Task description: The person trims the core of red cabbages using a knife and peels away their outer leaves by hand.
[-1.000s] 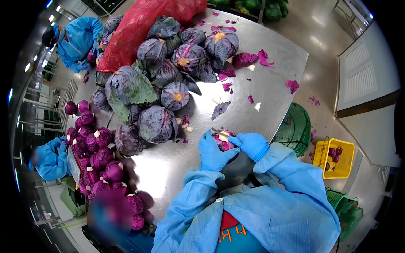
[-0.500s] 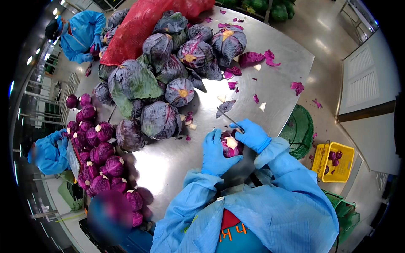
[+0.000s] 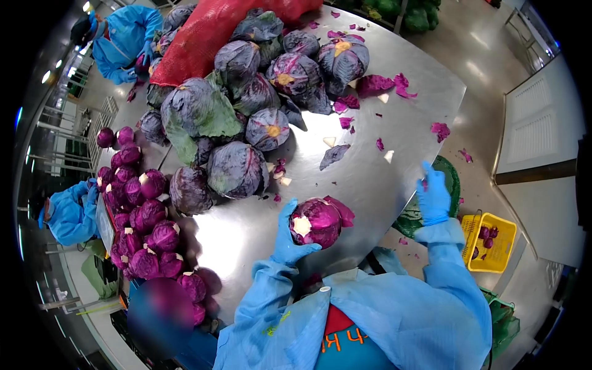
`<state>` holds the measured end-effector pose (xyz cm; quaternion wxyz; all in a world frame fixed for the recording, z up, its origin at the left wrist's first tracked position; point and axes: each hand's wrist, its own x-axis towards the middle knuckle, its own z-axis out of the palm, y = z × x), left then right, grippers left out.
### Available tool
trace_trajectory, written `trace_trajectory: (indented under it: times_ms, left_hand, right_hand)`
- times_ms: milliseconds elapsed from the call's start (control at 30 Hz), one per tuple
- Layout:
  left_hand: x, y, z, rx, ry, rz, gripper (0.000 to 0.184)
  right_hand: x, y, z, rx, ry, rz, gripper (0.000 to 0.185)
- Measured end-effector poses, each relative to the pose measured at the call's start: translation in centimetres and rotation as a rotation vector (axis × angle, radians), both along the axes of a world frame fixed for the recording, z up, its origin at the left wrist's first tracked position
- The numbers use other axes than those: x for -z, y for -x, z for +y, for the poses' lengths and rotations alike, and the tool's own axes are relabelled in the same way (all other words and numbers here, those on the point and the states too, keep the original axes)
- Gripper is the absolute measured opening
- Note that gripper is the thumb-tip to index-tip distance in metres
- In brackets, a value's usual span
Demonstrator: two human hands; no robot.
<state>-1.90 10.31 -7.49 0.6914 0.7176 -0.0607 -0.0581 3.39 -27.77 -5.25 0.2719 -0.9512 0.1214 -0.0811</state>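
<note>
My left hand point(image 3: 288, 239) is wrapped round the left and lower side of a trimmed red cabbage point(image 3: 322, 224), held above the near part of the steel table. Its pale cut stem faces left and a loose purple leaf point(image 3: 340, 211) stands out at its right. My right hand point(image 3: 434, 196) is out at the table's right edge, over a green mesh container point(image 3: 451, 179). Its fingers are apart, at least one stretched out, and I see nothing held in them. The knife does not show now.
Untrimmed red cabbages point(image 3: 237, 169) are heaped beside a red mesh sack point(image 3: 203, 46). Trimmed cabbages point(image 3: 148, 216) lie at the left. Leaf scraps point(image 3: 375, 85) and stem pieces are scattered. A yellow basket point(image 3: 502, 246) stands on the floor. Two co-workers in blue point(image 3: 71, 209) point(image 3: 126, 40) are at the left.
My right hand has left the cabbage and moved right to the table edge; the knife seen in it has gone from view. The cabbage has turned, its stem now leftward, in my left hand.
</note>
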Motion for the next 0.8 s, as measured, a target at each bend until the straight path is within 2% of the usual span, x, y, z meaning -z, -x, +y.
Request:
trace_trajectory:
  times_ms: [33, 67, 100, 133, 167, 200, 233, 267, 333, 367, 467, 567, 700, 800]
  left_hand:
    - [-0.1, -0.2, 0.4, 0.05, -0.091, -0.038, 0.122]
    - [-0.3, -0.4, 0.6, 0.101, -0.184, -0.079, 0.122]
    - [-0.6, -0.4, 0.3, 0.117, -0.147, -0.058, 0.119]
    - [-1.2, -0.5, 0.2, 0.145, -0.267, -0.088, 0.118]
    - [-2.0, -0.6, 0.2, 0.173, -0.387, -0.121, 0.117]
    - [-2.6, -0.5, 0.2, 0.197, -0.506, -0.152, 0.117]
    - [-3.2, -0.1, -0.4, 0.144, -0.545, -0.173, 0.112]
    - [-3.8, 0.2, -1.4, 0.072, -0.628, -0.116, 0.11]
    - [-5.2, 0.4, -4.3, -0.081, -0.783, 0.006, 0.105]
    - [-4.7, 0.1, -5.0, -0.167, -0.806, -0.017, 0.103]
    - [-4.4, -0.5, -5.4, -0.157, -0.805, -0.058, 0.099]
    - [-3.9, -0.6, -4.3, -0.125, -0.737, -0.09, 0.097]
    - [-3.1, 0.1, -1.0, -0.128, -0.462, -0.034, 0.101]
    - [-2.3, 1.3, 1.4, -0.22, 0.016, 0.269, 0.103]
  right_hand:
    - [0.5, 0.0, 1.6, -0.122, -0.056, -0.045, 0.046]
    - [1.1, -0.1, 4.4, -0.187, -0.243, 0.009, 0.044]
    - [0.5, -0.4, 7.4, -0.261, -0.52, 0.192, 0.044]
    - [0.9, -0.6, 9.8, -0.348, -0.731, 0.373, 0.044]
    - [0.2, -0.8, 12.2, -0.386, -0.823, 0.544, 0.049]
    - [3.6, -0.6, 13.8, -0.464, -0.999, 0.544, 0.053]
    - [1.9, -1.1, 14.0, -0.376, -1.114, 0.725, 0.052]
    - [0.2, -1.7, 14.0, -0.286, -1.22, 0.913, 0.051]
    - [1.8, -2.0, 13.8, -0.334, -1.24, 0.918, 0.046]
    - [2.4, -2.1, 13.6, -0.355, -1.247, 0.911, 0.044]
    - [2.3, -1.9, 13.5, -0.485, -1.09, 0.659, 0.031]
    - [2.4, -2.0, 13.6, -0.758, -0.396, 0.333, 0.026]
    - [6.5, -1.6, 10.4, -0.668, -0.162, 0.38, 0.027]
    - [7.1, -0.7, 7.6, -0.435, -0.153, 0.24, 0.026]
